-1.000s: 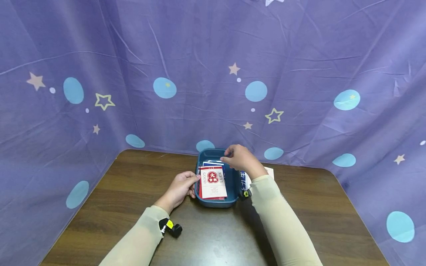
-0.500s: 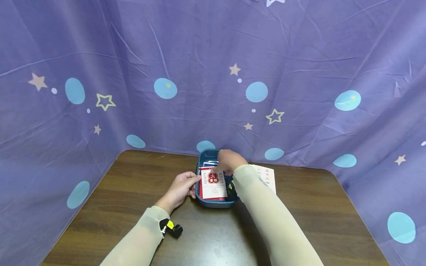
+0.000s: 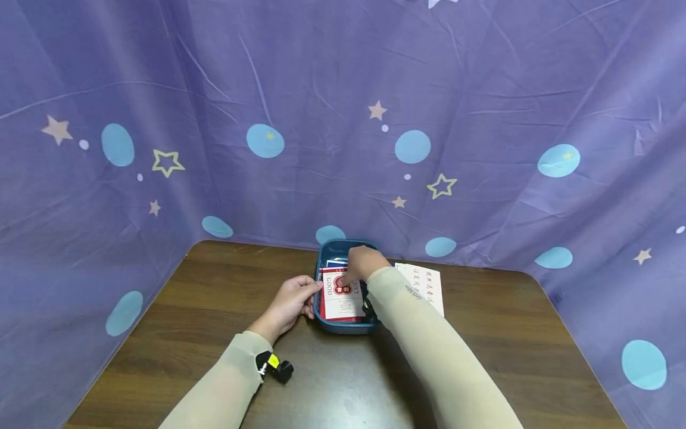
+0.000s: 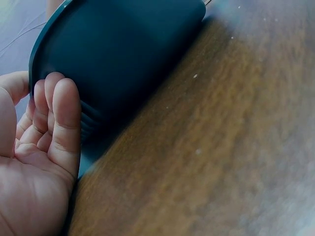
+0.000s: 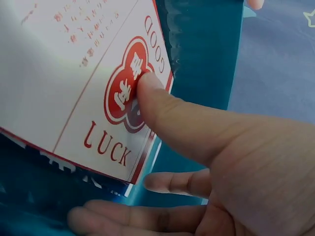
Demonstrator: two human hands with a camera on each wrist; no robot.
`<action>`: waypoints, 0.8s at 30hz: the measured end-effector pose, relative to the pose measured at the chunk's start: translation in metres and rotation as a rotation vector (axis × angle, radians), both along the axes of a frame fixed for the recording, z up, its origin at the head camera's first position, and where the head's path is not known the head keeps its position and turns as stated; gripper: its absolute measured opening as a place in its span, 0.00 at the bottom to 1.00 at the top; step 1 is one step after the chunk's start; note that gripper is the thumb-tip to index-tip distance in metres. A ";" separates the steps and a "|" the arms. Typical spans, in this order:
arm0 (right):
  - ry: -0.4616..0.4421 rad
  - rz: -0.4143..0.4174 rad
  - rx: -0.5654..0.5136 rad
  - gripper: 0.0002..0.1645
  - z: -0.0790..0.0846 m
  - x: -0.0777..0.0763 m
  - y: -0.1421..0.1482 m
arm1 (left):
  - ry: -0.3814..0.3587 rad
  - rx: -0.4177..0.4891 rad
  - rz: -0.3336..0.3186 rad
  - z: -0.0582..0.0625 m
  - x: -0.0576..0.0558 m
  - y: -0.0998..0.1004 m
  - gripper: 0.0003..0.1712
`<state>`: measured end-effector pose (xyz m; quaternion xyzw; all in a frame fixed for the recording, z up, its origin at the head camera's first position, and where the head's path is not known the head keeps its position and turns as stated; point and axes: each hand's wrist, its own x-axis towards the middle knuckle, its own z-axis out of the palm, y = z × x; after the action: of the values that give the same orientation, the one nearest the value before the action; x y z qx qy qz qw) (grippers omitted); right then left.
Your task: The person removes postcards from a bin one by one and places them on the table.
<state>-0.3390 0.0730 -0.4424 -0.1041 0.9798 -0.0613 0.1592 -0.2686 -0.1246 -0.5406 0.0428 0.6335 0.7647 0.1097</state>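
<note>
A dark blue plastic bin holds a small stack of cards. On top lies a white card with a red emblem and "GOOD LUCK" lettering; red and blue edges show beneath it. My left hand grips the bin's left side, thumb at the rim and fingers against the outer wall. Over the bin, my right hand reaches in. In the right wrist view its thumb presses the red emblem of the card, while the other fingers extend beside the card's edge, apart from the thumb.
White cards with red writing lie on the table right of the bin, partly behind the right sleeve. The wooden table meets a purple star-patterned curtain just behind the bin.
My right hand has moved left and down from the bin's right rim onto the top card, uncovering more of the cards at the right. The left hand has stayed on the bin.
</note>
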 end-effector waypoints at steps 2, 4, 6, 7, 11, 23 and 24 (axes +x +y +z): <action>-0.008 0.018 0.002 0.36 0.000 0.000 -0.001 | 0.002 0.001 0.001 0.000 0.000 0.000 0.15; -0.010 0.045 0.003 0.35 0.000 0.000 -0.001 | 0.002 0.002 -0.003 0.000 0.000 -0.001 0.16; -0.008 0.064 -0.007 0.33 0.000 0.000 -0.001 | 0.003 0.001 -0.007 0.000 0.000 -0.001 0.17; -0.001 0.070 -0.013 0.32 0.000 0.000 -0.001 | 0.003 0.002 -0.008 0.001 0.000 -0.001 0.18; 0.042 0.072 -0.043 0.31 0.002 0.000 0.001 | 0.003 0.003 -0.005 0.001 0.000 -0.001 0.21; 0.139 -0.008 -0.261 0.21 0.018 -0.006 0.020 | 0.010 -0.002 0.001 0.000 -0.001 0.000 0.19; 0.136 -0.022 -0.293 0.20 0.020 -0.006 0.022 | 0.011 0.000 0.000 -0.001 -0.001 0.000 0.19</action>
<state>-0.3448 0.0951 -0.4228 -0.1191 0.9701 -0.1979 0.0748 -0.2696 -0.1248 -0.5413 0.0471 0.6342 0.7644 0.1062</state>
